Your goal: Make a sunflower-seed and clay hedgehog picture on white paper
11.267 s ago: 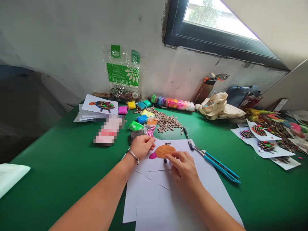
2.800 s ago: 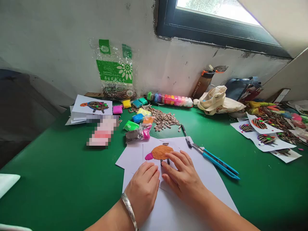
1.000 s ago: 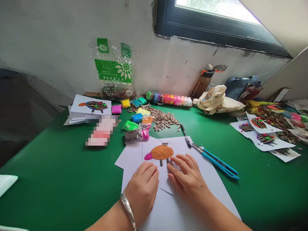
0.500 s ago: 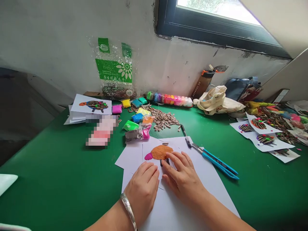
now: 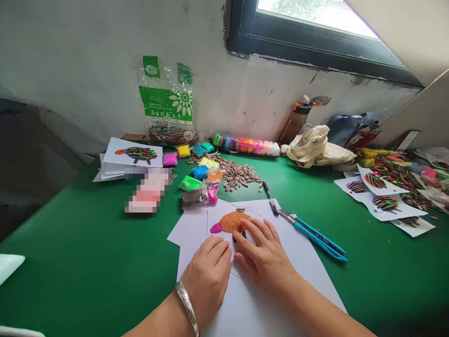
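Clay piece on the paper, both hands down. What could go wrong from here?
Possibly three things. The right hand sits at the edge of the orange clay shape, so its fingers could smear it. The loose sunflower seed above the clay could get knocked away. The white paper sheets look unfixed under the left hand, so they might slide.

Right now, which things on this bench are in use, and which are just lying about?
In use: left hand, right hand, orange clay disc, magenta clay piece, white card.

Lying about: sunflower seed pile, blue-handled scissors, water bottle, canvas tote bag.
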Motion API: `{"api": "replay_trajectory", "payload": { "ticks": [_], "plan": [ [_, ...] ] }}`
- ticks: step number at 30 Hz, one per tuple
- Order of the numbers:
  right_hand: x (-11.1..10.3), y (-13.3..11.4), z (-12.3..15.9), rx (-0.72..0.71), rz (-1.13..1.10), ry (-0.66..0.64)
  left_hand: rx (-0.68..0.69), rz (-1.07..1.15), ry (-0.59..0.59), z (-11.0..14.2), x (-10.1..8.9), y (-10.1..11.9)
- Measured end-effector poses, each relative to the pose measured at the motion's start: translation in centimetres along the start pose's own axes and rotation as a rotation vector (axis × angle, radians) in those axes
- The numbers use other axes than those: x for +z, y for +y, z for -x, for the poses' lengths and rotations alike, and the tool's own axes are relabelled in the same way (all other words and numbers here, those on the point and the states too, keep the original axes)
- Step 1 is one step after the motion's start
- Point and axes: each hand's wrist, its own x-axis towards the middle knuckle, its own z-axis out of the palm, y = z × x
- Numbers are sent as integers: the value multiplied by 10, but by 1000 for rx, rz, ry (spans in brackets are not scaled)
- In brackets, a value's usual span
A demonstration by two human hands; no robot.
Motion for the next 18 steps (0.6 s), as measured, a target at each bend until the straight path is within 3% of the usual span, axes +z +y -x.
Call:
{"api": "replay_trajectory", "payload": {
  "ticks": [4,8,11,18],
  "plan": [
    [0,5,1,10,-33,28,4,1,5,1,0,0],
    [1,24,3,127,-70,133,-24,15,-3,0,-2,-1],
    [1,38,3,199,-89,109,-39,5,-23,-1,-2,-4],
    [-1,50,-18,151,-131,43,-29,-97,-49,-1,-5,-16]
  ]
}}
